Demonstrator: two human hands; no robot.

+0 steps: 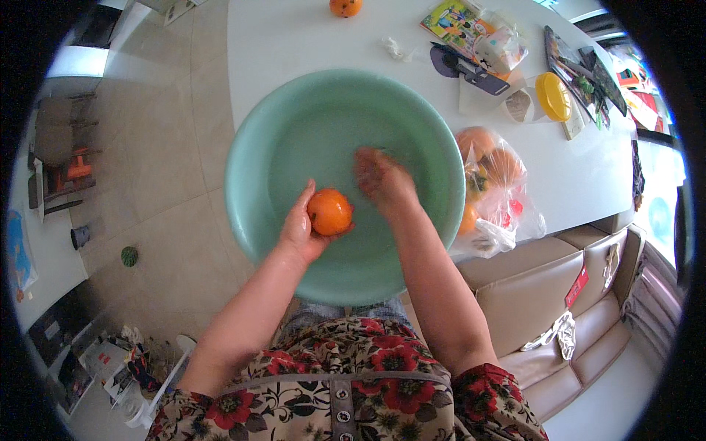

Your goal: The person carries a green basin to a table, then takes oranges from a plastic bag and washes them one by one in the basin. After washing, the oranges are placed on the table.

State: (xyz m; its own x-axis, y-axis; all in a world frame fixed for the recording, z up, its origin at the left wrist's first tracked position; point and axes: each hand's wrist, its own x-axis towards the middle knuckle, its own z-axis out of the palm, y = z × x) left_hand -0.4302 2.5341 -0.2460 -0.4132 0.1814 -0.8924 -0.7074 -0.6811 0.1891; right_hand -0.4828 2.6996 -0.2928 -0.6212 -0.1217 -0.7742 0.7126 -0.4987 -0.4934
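My left hand (303, 231) cradles an orange persimmon (330, 211) with a wet shine over the left half of a large green plastic basin (242, 182). The thumb lies along the fruit's left side, and fingertips show at its right. To the right of it, my right hand (384, 179) is low in the basin, blurred by motion, and its fingers look bent. Whether they hold anything is hidden. Water seems to stand in the basin, though its level is hard to make out.
The basin stands on a white table (309, 38). Right of it sits a clear plastic bag (504, 187) of persimmons. Another persimmon (346, 6) lies at the far edge. Beyond the bag are a yellow-lidded container (553, 97) and a picture book (455, 27). A tan sofa (529, 281) adjoins the table.
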